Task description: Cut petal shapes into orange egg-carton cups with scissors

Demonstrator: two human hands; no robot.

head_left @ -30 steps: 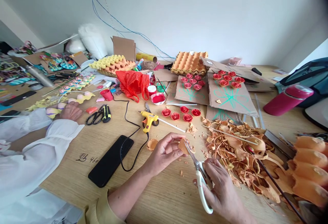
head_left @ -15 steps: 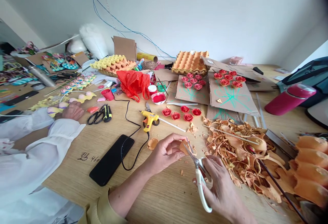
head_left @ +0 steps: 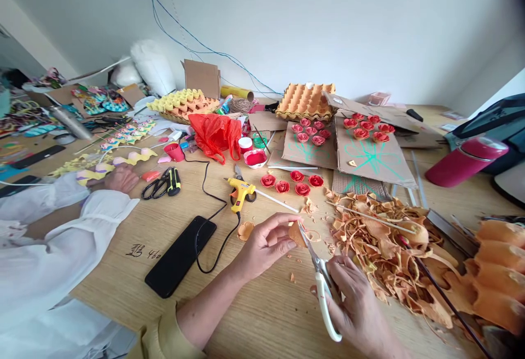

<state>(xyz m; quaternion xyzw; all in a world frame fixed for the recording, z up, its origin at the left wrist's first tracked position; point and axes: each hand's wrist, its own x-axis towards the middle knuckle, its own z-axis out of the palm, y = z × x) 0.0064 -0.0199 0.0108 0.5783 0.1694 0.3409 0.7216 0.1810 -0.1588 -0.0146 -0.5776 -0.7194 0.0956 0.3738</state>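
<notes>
My left hand (head_left: 268, 244) pinches a small orange piece of egg carton (head_left: 296, 234) between thumb and fingers. In my right hand (head_left: 348, 293) are white-handled scissors (head_left: 327, 310), their blades at the right edge of that piece. A thin curled trimming (head_left: 314, 236) hangs beside the blades. Left of my left hand, an orange petal cup (head_left: 246, 231) lies on the table. Several red paper roses (head_left: 302, 189) sit beyond my hands. To the right spreads a heap of orange carton scraps (head_left: 369, 238).
A yellow glue gun (head_left: 241, 192) and its cord lie left of centre, near a black phone (head_left: 180, 255). Another person's hand (head_left: 123, 178) rests at the left. Cardboard sheets (head_left: 373, 151) carry more roses; a pink flask (head_left: 465, 162) lies tilted at the right.
The scissor blades have come closer together on the carton piece. A curled strip now stands out further from its right edge. My hands stay in nearly the same place.
</notes>
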